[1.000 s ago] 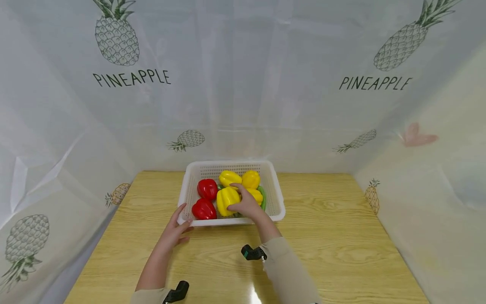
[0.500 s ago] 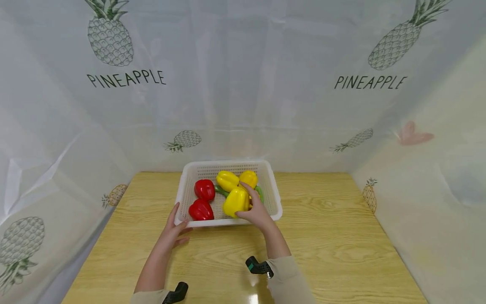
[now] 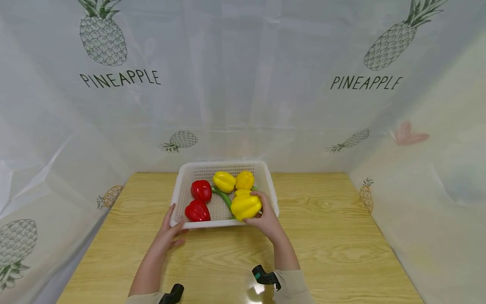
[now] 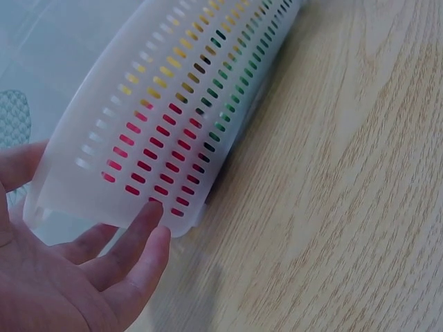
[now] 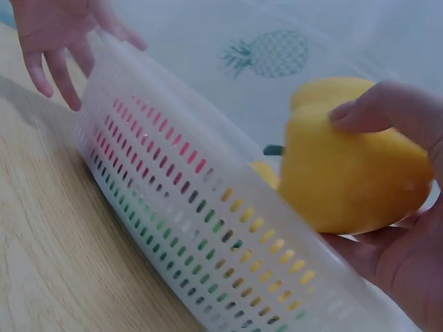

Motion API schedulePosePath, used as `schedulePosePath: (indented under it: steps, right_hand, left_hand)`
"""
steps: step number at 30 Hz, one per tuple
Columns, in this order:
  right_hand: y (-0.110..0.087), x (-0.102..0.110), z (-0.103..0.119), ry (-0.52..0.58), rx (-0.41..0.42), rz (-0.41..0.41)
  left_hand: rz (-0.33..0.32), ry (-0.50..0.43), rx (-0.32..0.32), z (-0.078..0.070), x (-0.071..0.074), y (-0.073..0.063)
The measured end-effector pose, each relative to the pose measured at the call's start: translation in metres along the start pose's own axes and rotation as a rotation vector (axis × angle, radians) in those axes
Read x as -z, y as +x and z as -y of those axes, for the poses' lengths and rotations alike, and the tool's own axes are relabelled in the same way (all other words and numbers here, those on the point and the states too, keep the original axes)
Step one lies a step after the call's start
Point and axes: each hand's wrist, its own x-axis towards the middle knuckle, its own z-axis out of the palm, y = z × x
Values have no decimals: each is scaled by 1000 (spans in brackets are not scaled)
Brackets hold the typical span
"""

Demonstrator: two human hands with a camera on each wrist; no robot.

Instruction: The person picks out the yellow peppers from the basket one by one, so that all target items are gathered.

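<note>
My right hand (image 3: pixel 267 219) grips a yellow bell pepper (image 3: pixel 245 206) at the front right of the white basket (image 3: pixel 275 202). In the right wrist view its thumb lies over the pepper (image 5: pixel 346 159), which rises above the basket's rim. My left hand (image 3: pixel 167 234) rests against the front left corner, fingers spread; in the left wrist view the fingertips (image 4: pixel 158 235) touch the perforated wall. Two red bell peppers (image 3: pixel 201 191) sit on the basket's left side. Toward the back lie two yellow peppers (image 3: pixel 224 182), with a long green vegetable (image 3: pixel 223 195) in front of them.
The basket stands near the back of a wooden table (image 3: pixel 326 236). Behind and beside it hangs a pale sheet (image 3: pixel 243 84) printed with pineapples. Another yellow piece (image 3: pixel 243 192) and bits of green show partly behind the held pepper.
My right hand has carried the yellow bell pepper rightward and turned it on its side, uncovering more of the long green vegetable. The left hand has stayed at the basket's corner.
</note>
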Motion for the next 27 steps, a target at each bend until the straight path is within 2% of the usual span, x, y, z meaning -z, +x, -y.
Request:
schedulePosePath:
  steps: [9,17,21,27]
  right_hand:
    - [-3,16,-32,-22,12,-30]
    - [-11,39,-35,-8,-30,-84]
    - [-15,49,-38,-16,-58,-139]
    - [-21,63,-41,36,-65,-214]
  left_hand:
    - [-1,5,-3,1,1,-1]
    - [-10,-2,5,2,0,-1]
    - [-16,0,3,2,0,0]
    - [-7,14,0,1,-1,-1]
